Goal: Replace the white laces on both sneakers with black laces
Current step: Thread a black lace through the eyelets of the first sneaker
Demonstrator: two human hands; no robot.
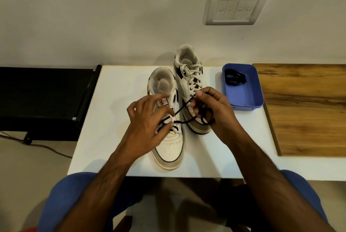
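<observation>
Both bare forearms reach forward from the bottom of the view and angle inward toward each other. The left hand [148, 121] lies palm down, its back to the camera, fingers [160, 99] spread and loosely bent, fingertips pressing downward. The right hand [213, 110] sits just beside it and slightly farther forward, fingers curled inward in a closed grip, thumb pinched against the index finger, wrist bent slightly.
</observation>
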